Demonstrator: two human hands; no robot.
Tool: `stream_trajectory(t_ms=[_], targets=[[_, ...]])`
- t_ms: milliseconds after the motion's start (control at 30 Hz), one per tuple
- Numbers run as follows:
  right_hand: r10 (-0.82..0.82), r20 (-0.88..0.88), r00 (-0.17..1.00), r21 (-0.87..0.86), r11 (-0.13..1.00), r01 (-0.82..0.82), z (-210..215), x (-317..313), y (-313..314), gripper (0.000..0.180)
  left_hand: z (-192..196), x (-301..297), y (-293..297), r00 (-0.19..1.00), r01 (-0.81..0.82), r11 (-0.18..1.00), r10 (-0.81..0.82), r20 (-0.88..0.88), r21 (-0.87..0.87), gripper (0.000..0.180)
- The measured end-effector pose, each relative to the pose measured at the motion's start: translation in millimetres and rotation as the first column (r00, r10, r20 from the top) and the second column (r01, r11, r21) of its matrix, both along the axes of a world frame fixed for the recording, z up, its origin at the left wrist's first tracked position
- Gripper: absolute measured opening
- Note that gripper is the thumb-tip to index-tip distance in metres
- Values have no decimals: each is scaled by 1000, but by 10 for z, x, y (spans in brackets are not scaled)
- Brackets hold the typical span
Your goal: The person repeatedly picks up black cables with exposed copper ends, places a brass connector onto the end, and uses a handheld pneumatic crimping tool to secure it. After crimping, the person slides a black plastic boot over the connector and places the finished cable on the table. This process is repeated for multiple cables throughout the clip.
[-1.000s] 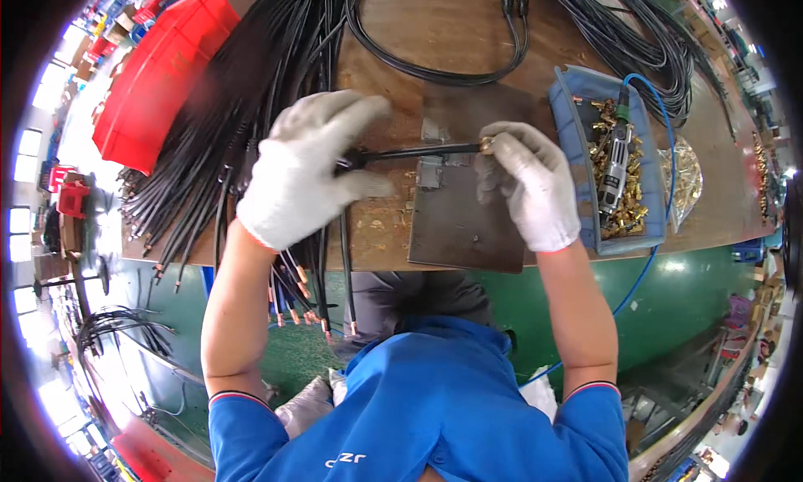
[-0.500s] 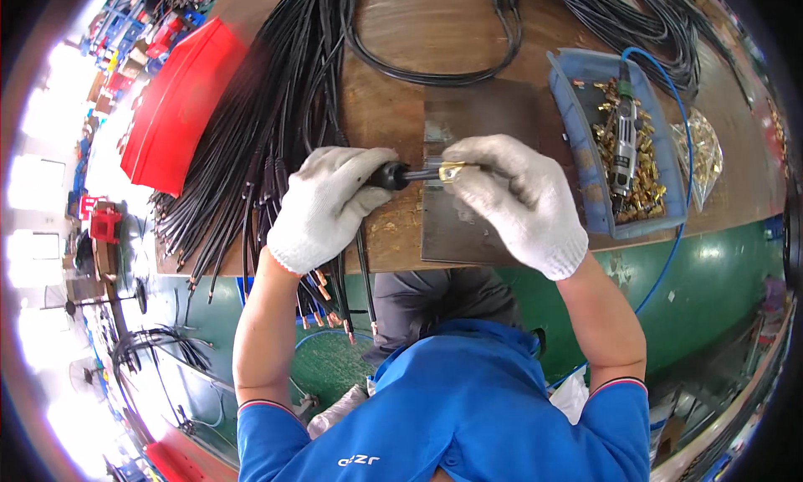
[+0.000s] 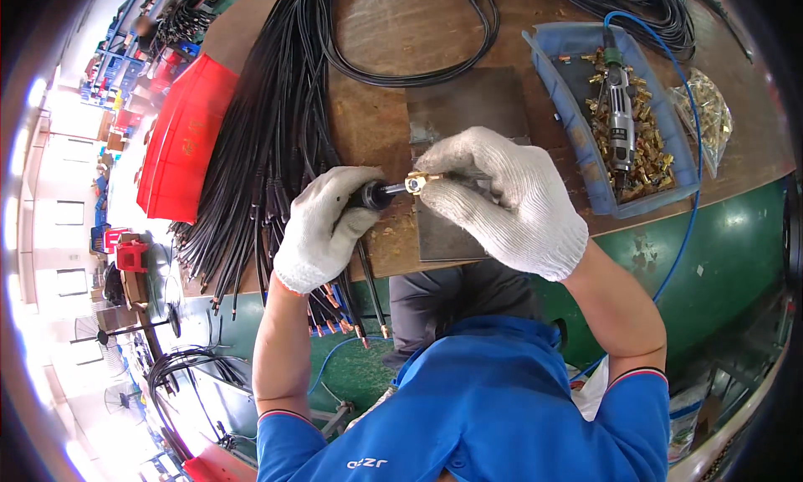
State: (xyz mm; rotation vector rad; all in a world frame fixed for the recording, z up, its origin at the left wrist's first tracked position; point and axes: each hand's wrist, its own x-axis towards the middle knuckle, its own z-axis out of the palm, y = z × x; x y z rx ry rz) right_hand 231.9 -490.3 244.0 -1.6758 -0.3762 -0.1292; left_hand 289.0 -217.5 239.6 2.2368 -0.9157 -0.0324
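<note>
My left hand [image 3: 322, 231], in a white knitted glove, is closed round a cable end with a black rounded boot [image 3: 378, 196]. A thin dark stem sticks out of the boot toward the right. At the stem's tip sits a small brass terminal [image 3: 414, 183] with a round hole, pinched between the thumb and fingers of my gloved right hand [image 3: 519, 202]. Whether the terminal is fully seated on the stem I cannot tell. Both hands are held above the table's near part, over the left edge of a flat dark metal plate [image 3: 468, 105].
Black cables [image 3: 276, 105] lie heaped at left, copper tips over the table edge, beside a red bin [image 3: 184, 139]. At right, a blue tray [image 3: 562, 93] holds brass pieces and a hose-fed metal hand tool [image 3: 621, 122]. Beyond it lies a clear bag [image 3: 711, 122] of brass parts.
My right hand has come closer to my left, so the brass terminal is nearer the black boot. The whole view has shifted slightly. Both hands keep their grip.
</note>
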Motion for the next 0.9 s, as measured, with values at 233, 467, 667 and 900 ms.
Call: stream_trajectory(t_ms=[233,467,667,900], targets=[[29,44,999,55,998,-31,-26,16,1,18,64,-91,-132,992,-89,996,88,-92,-8,37],[23,114,993,-35,999,-19,-65,34,36,18,77,-53,-155,999,15,1000,-15,-32,3,39],[-2,204,979,-141,990,32,-120,68,30,15,119,-52,-208,994,43,996,-50,98,74,41],[-18,160,987,-147,988,42,-200,68,42,13,115,-13,-205,993,87,991,-94,66,97,40]])
